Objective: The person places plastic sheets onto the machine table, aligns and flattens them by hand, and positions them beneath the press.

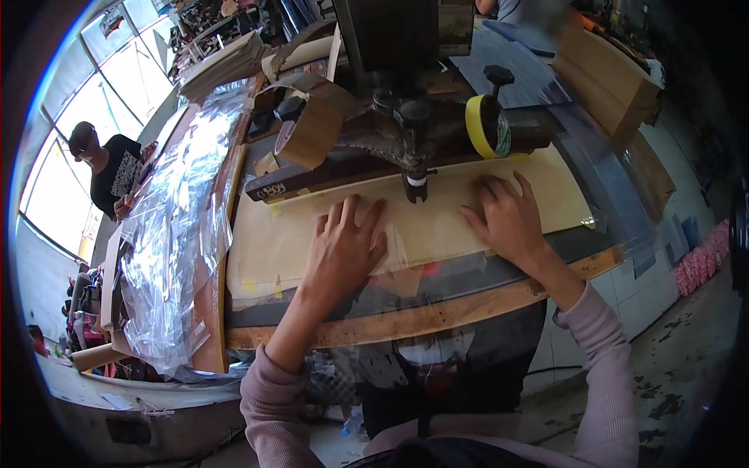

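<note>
A wide tan sheet (273,246) lies across the dark work surface beneath a machine head. My left hand (343,246) rests on the sheet with its fingers spread, left of the machine's forked metal foot (416,189). On the other side of that foot, my right hand (505,218) touches the sheet, fingers apart and partly blurred. Neither hand grips anything that I can see. Behind the hands runs a dark guide bar (285,184) with pale lettering at its left end. Small yellow tape pieces show along the sheet's near edge.
A roll of yellow tape (474,127) and a wide brown tape roll (312,132) sit by the machine. Clear plastic sheeting (175,234) covers the left side. Cardboard (605,78) stands at the back right. Another person (117,171) is at far left. A wooden edge (437,312) borders the table.
</note>
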Demonstrator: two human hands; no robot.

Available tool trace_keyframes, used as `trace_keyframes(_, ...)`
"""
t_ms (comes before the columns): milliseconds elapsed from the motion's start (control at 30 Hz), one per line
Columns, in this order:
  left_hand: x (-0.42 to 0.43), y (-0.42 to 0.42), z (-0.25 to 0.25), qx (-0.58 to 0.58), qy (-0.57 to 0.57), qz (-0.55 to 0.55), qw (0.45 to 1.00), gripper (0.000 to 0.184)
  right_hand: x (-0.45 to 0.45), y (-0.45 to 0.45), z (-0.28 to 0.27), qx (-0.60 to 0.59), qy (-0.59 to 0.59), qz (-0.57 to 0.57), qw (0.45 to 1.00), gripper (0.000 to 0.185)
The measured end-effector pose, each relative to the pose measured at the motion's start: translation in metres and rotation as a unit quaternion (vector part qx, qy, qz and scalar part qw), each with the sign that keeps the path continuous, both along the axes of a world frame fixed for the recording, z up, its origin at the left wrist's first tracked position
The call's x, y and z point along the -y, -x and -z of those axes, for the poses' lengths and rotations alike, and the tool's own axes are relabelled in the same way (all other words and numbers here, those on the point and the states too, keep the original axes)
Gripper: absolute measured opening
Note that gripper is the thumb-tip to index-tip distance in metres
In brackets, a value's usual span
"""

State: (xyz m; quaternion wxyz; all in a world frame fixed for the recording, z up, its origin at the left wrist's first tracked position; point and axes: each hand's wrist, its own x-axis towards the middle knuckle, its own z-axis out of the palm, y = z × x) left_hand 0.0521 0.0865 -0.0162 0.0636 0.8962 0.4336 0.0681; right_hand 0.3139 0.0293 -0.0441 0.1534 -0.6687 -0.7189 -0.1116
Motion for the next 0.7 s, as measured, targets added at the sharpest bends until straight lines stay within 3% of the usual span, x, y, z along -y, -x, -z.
trace_keyframes(100, 0.003, 0.009, -0.002, 0.019, 0.017, -0.011, 1.000, 0.060, 0.005, -0.008, 0.005, -0.056, -0.020, -0.042, 0.997, 0.050)
trace_keyframes(500, 0.005, 0.005, 0.018, 0.021, -0.129, -0.024, 0.991, 0.062, -0.003, -0.015, 0.000, -0.033, -0.005, -0.035, 0.999, 0.051)
trace_keyframes(600, 0.007, 0.002, 0.010, 0.038, -0.054, -0.055, 0.996, 0.063, -0.008, -0.017, 0.006, -0.021, -0.053, -0.037, 0.998, 0.045)
trace_keyframes(700, 0.007, 0.004, 0.018, 0.024, -0.094, -0.052, 0.994, 0.062, -0.009, -0.020, 0.006, -0.018, -0.080, -0.039, 0.996, 0.035)
